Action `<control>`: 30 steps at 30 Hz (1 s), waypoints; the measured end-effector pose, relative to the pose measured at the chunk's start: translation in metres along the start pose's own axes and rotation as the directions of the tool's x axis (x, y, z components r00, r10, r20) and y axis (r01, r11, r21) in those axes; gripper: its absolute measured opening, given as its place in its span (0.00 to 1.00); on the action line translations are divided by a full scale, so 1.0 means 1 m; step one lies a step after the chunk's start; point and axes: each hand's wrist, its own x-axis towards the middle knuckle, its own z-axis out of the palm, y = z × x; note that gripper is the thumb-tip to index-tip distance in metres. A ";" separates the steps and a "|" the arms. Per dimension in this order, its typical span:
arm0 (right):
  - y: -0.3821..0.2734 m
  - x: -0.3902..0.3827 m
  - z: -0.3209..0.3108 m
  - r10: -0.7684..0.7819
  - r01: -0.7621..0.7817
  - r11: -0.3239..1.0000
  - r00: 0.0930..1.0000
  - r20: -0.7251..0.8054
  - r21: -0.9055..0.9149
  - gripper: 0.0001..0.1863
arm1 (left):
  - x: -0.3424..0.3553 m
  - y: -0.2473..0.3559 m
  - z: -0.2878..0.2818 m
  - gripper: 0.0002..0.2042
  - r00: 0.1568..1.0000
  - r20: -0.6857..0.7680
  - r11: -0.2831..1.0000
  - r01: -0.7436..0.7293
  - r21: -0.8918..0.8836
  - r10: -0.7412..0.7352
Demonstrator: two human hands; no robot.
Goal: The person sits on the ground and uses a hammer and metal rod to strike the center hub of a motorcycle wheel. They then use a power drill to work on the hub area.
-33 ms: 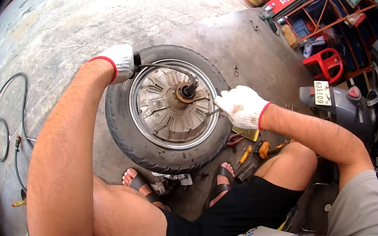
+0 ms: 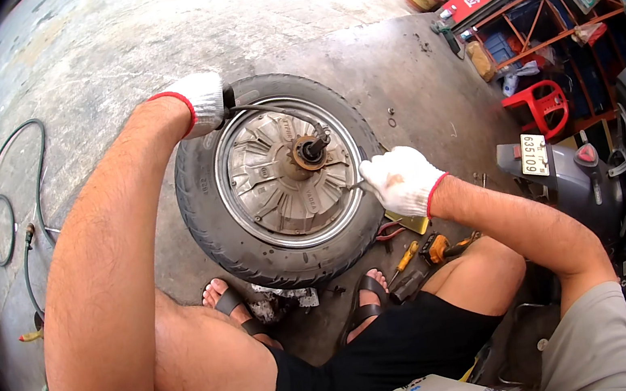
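Note:
A scooter wheel [image 2: 204, 204] with a black tyre and a silver hub motor [image 2: 261, 179] lies flat on the floor in front of me. My left hand [image 2: 202, 105], in a white glove with a red cuff, is closed round the black handle of a pry bar [image 2: 271, 109]. Its curved metal shaft runs over the rim towards the axle [image 2: 313, 147]. At the wheel's right edge, my gloved right hand [image 2: 402, 181] is closed on a thin metal tool [image 2: 354, 186], whose tip reaches the hub's edge. The rest of that tool is hidden in the glove.
Pliers [image 2: 390, 231], a yellow-handled screwdriver [image 2: 404, 256] and an orange-and-black power tool [image 2: 438, 248] lie by my right knee. A grey scooter [image 2: 572, 175] stands at right, near a red plastic stool [image 2: 541, 108]. A hose [image 2: 39, 169] loops at left.
The wheel and my right hand have shifted very slightly to the right. My left hand and its pry bar stay nearly in place.

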 end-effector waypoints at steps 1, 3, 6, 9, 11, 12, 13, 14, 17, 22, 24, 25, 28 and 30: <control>0.000 0.000 0.003 0.060 -0.059 0.996 0.998 -0.017 0.070 0.14 | 0.000 0.002 0.000 0.12 1.000 0.021 1.000 -0.003 0.018 0.003; 0.006 -0.003 0.015 0.197 -0.184 0.961 0.980 -0.040 0.208 0.13 | 0.004 0.011 -0.002 0.14 0.998 0.057 0.998 -0.025 0.058 0.022; -0.003 0.002 0.010 0.047 -0.031 0.994 0.987 -0.151 0.102 0.11 | -0.008 0.002 -0.009 0.14 0.998 0.041 0.996 0.035 0.077 -0.038; -0.004 -0.004 0.005 -0.050 0.046 0.998 0.995 -0.092 -0.045 0.11 | 0.009 0.000 0.008 0.14 0.998 0.030 0.998 -0.049 0.047 0.048; -0.007 0.002 0.004 0.082 -0.078 0.993 0.996 -0.041 0.093 0.12 | 0.001 -0.003 -0.002 0.14 0.999 0.028 0.998 -0.033 0.054 0.031; -0.006 0.004 0.006 0.211 -0.198 0.951 0.977 -0.031 0.238 0.16 | 0.003 0.000 -0.002 0.14 0.999 0.031 0.998 -0.039 0.051 0.037; 0.001 0.007 0.012 0.210 -0.198 0.948 0.978 -0.021 0.248 0.17 | 0.004 0.002 -0.002 0.14 0.999 0.029 0.998 -0.034 0.057 0.032; 0.002 0.011 0.009 0.199 -0.189 0.946 0.980 -0.013 0.262 0.18 | 0.004 0.002 -0.001 0.14 0.999 0.029 0.998 -0.019 0.066 0.017; -0.008 -0.001 -0.008 0.195 -0.191 0.937 0.981 0.015 0.293 0.18 | 0.004 0.000 0.002 0.14 1.000 0.025 0.997 0.004 0.081 -0.007; -0.004 0.005 0.000 0.043 -0.043 0.999 0.999 0.024 0.013 0.16 | -0.001 -0.002 -0.002 0.12 1.000 0.018 0.997 0.003 0.074 -0.004; 0.007 0.005 0.019 0.068 -0.061 0.994 0.994 -0.082 0.089 0.17 | 0.001 0.003 -0.003 0.12 1.000 0.015 0.998 -0.015 0.064 0.014; 0.016 0.004 0.035 0.091 -0.074 0.989 0.987 -0.132 0.126 0.17 | 0.003 0.008 -0.004 0.12 0.999 0.013 0.998 -0.031 0.059 0.030; 0.009 0.007 0.024 0.233 -0.215 0.935 0.972 -0.033 0.281 0.17 | 0.002 0.008 -0.003 0.11 1.000 0.002 0.995 -0.002 0.095 0.002; -0.009 -0.005 -0.006 0.147 -0.142 0.961 0.989 -0.006 0.236 0.15 | -0.004 0.009 -0.006 0.11 1.000 0.010 0.996 0.007 0.092 -0.008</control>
